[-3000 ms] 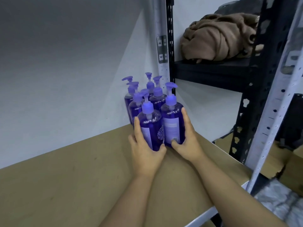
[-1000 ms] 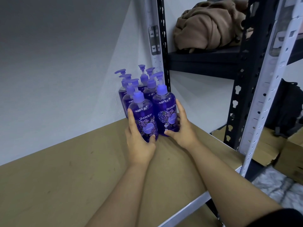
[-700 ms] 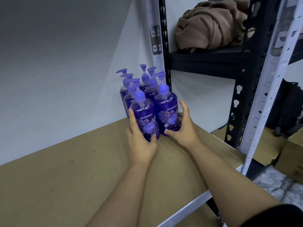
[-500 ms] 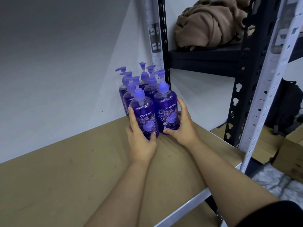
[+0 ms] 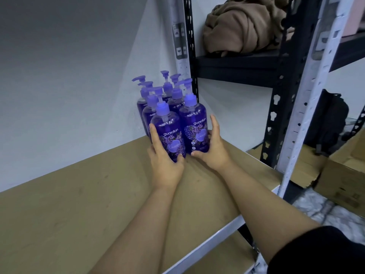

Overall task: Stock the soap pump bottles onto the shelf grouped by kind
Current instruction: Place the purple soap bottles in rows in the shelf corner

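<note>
Your shelf (image 5: 79,224) is a bare tan board with a pale metal front edge. Six purple pump bottles (image 5: 194,123) stand upright on it, packed tight in two rows in the far right corner against the wall.

Single head-worn view, wide-angle, tilted forward and down, close over shelf board (image 5: 79,224), facing back-right corner by white upright (image 5: 178,56).

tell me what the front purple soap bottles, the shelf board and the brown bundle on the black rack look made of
Front purple soap bottles: likely clear glossy plastic, since highlights and tinted liquid show through; opaque matte-looking pump heads.
Shelf board: tan, matte, faintly speckled, probably fibreboard or particle board, with a pale metal front rail.
Brown bundle: soft folded fabric, seemingly fleece or knit; the weave is too blurred to tell.
</note>
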